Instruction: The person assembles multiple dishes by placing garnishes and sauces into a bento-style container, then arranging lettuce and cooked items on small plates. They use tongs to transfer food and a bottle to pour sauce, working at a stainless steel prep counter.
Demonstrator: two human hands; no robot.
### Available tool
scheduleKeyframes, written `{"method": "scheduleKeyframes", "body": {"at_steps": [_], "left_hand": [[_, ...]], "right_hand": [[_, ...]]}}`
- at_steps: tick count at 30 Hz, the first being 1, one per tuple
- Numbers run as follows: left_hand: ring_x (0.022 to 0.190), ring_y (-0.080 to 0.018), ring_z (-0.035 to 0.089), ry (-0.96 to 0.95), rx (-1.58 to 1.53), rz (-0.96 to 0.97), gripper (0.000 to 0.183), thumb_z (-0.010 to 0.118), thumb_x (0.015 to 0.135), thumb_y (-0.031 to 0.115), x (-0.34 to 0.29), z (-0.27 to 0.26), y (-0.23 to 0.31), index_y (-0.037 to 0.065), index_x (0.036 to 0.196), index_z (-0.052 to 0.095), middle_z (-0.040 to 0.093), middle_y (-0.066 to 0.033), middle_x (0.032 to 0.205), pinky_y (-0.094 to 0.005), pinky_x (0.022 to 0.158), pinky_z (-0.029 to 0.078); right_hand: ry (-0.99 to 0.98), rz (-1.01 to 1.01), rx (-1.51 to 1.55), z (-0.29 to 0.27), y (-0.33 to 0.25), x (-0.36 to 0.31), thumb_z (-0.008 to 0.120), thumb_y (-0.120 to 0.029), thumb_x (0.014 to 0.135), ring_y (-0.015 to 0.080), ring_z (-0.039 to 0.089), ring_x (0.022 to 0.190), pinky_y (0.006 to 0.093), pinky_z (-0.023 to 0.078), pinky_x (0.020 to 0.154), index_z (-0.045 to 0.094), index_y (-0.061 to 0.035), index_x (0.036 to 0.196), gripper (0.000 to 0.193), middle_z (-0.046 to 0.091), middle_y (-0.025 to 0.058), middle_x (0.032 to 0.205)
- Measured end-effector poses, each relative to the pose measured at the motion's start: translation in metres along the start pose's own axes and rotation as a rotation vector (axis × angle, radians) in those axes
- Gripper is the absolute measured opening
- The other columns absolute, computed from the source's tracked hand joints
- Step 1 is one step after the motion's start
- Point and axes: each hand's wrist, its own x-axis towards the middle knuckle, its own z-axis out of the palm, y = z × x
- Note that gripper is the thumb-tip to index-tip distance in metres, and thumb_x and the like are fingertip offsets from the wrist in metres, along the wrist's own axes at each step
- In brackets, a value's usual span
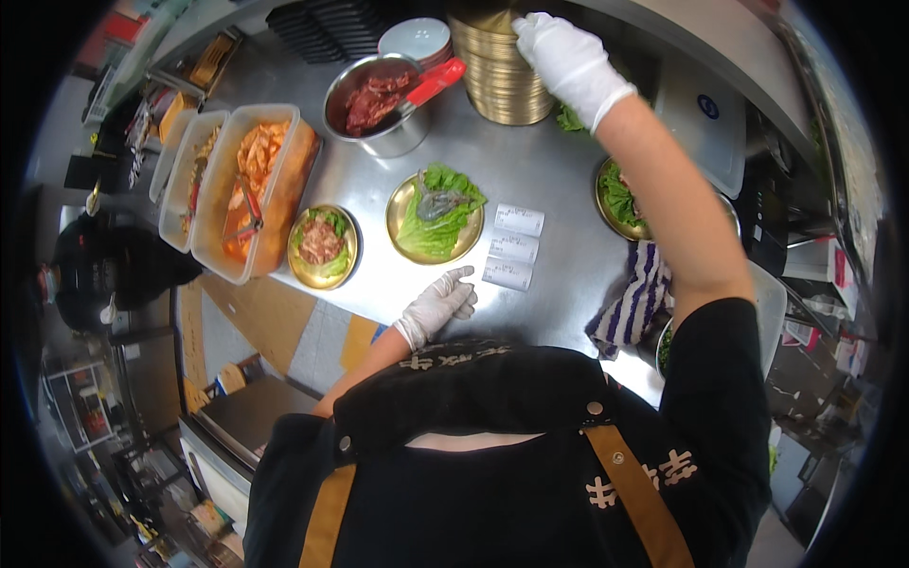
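Note:
Both my hands wear white gloves. My right hand reaches to the far side of the counter, its fingers closed at the upper rim of a tall stack of gold metal plates. My left hand hovers at the near counter edge with fingers loosely apart and nothing in them. Just beyond it stands a gold plate bearing lettuce leaves and a grey piece of seafood, maybe shrimp. To the left, a smaller gold bowl holds pinkish meat on lettuce.
Printed paper slips lie mid-counter. A steel bowl of red meat has red-handled tongs. Plastic tubs with orange-red food stand left. Right are another gold plate, a striped towel and a clear lid.

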Motion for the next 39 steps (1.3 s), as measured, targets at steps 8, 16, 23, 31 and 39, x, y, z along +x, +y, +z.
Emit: {"method": "scheduleKeyframes", "body": {"at_steps": [8,16,23,31,39], "left_hand": [[0.084,-0.0142,0.063,-0.035,-0.07,0.073,0.045,0.05,0.104,0.02,-0.003,-0.008,-0.008,0.001,0.144,0.039,0.063,-0.0067,0.097,-0.0278,0.077,0.054],[0.098,-0.021,0.064,-0.046,-0.021,0.047,0.051,0.05,0.103,0.021,-0.024,-0.023,-0.001,-0.005,0.145,0.037,0.063,-0.014,0.113,-0.0332,0.085,0.055],[0.106,-0.0255,0.065,-0.422,-0.388,0.087,0.05,0.046,0.105,0.039,-0.055,-0.035,0.043,0.002,0.137,0.047,0.064,-0.0171,0.123,-0.0398,0.092,0.054],[0.118,-0.0278,0.061,-0.611,-0.702,0.105,0.057,0.052,0.101,0.042,-0.045,0.031,0.118,0.002,0.14,0.048,0.06,-0.0157,0.132,-0.0427,0.101,0.052],[0.124,-0.03,0.058,-0.564,-0.481,0.171,0.047,0.056,0.099,0.016,-0.057,0.168,0.165,0.001,0.142,0.043,0.055,-0.0164,0.137,-0.0449,0.106,0.049]], "right_hand": [[-0.287,-0.181,-0.055,-0.017,0.004,0.022,0.051,-0.016,0.086,0.039,0.069,0.075,0.0478,0.057,0.07,0.072,-0.0009,0.084,0.026,0.069,0.0241,0.083],[-0.086,0.049,-0.07,-0.048,-0.017,0.022,0.059,-0.023,0.091,0.0376,0.071,0.083,0.0452,0.059,0.068,0.072,-0.008,0.092,0.019,0.07,0.0178,0.093],[0.181,0.149,0.392,-0.116,-0.034,-0.08,0.064,-0.026,0.092,0.0374,0.065,0.09,0.045,0.054,0.076,0.063,-0.0095,0.103,0.02,0.063,0.0168,0.099],[0.074,-0.2,0.297,-0.163,-0.091,-0.242,0.067,-0.021,0.084,0.0263,0.067,0.098,0.0355,0.058,0.079,0.063,-0.0097,0.108,0.026,0.064,0.0097,0.112],[0.178,0.194,0.365,-0.215,0.009,-0.347,0.058,-0.008,0.088,0.0302,0.063,0.115,0.0378,0.054,0.094,0.049,-0.0117,0.14,0.053,0.06,0.0145,0.129]]}}
